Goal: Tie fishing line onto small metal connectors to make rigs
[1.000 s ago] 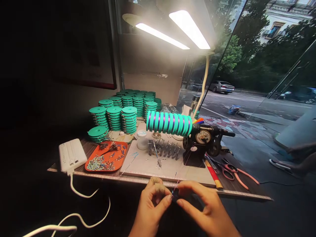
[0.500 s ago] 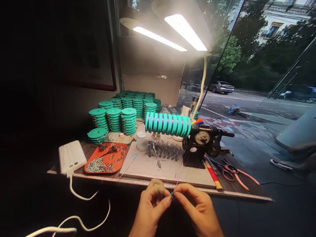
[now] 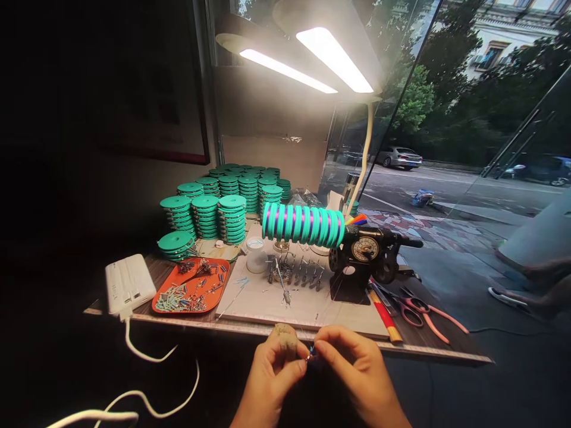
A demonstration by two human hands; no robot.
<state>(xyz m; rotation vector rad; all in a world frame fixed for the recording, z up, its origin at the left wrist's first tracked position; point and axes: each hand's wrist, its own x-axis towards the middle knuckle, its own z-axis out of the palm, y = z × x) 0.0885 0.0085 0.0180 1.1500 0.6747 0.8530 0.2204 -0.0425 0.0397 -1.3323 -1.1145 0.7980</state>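
My left hand [image 3: 272, 374] and my right hand [image 3: 352, 368] meet just in front of the table edge, fingertips pinched together on a tiny bluish part [image 3: 311, 355] strung on a thin line. The left index finger wears a tan fabric guard [image 3: 285, 334]. The fine line runs up from the pinch toward the black hand-cranked winder [image 3: 366, 255], which carries a row of teal spools [image 3: 303, 224] on its shaft. Both hands are closed in a pinch.
Stacks of teal spools [image 3: 223, 205] fill the back left. An orange tray [image 3: 191, 285] of small parts, a white power bank [image 3: 129, 282] with cable, a white work mat [image 3: 267, 300], hanging metal swivels [image 3: 294, 273], pink scissors [image 3: 423, 312] and a lamp [image 3: 330, 50] are on the table.
My right hand has moved left and closed in on the left fingertips, tightening the pinch on the tiny part. The view shifted slightly.
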